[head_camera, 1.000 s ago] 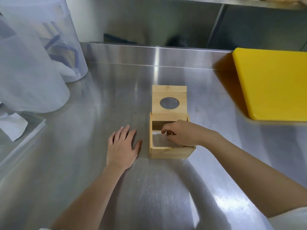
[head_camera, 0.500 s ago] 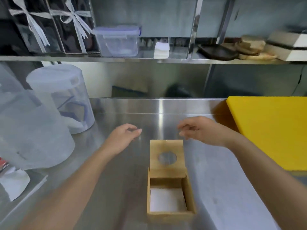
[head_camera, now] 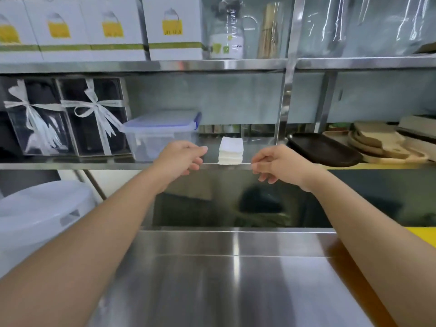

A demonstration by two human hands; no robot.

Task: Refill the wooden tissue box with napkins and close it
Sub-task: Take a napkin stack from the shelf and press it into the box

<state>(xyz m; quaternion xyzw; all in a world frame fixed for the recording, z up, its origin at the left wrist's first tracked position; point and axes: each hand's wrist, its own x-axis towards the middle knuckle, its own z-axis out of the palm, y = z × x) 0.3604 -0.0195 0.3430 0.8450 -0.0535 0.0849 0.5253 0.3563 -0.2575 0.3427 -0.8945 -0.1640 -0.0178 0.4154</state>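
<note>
A small stack of white napkins [head_camera: 230, 151] sits on the lower steel shelf [head_camera: 70, 166], at its front edge. My left hand [head_camera: 180, 157] is raised just left of the stack, fingers loosely curled and apart, holding nothing. My right hand [head_camera: 278, 165] hovers just right of the stack, fingers also curled and empty. Neither hand touches the napkins. The wooden tissue box is out of view below the frame.
A clear plastic container with a blue-edged lid [head_camera: 160, 133] stands left of the napkins, beside ribbon-tied black boxes [head_camera: 92, 116]. A dark oval tray [head_camera: 323, 149] and wooden plates [head_camera: 382, 145] lie to the right. White boxes fill the upper shelf. A steel counter [head_camera: 236, 279] lies below.
My view has tilted up from the counter to the shelves, so the wooden box has dropped out of sight. Both hands have risen from the box to either side of the napkin stack.
</note>
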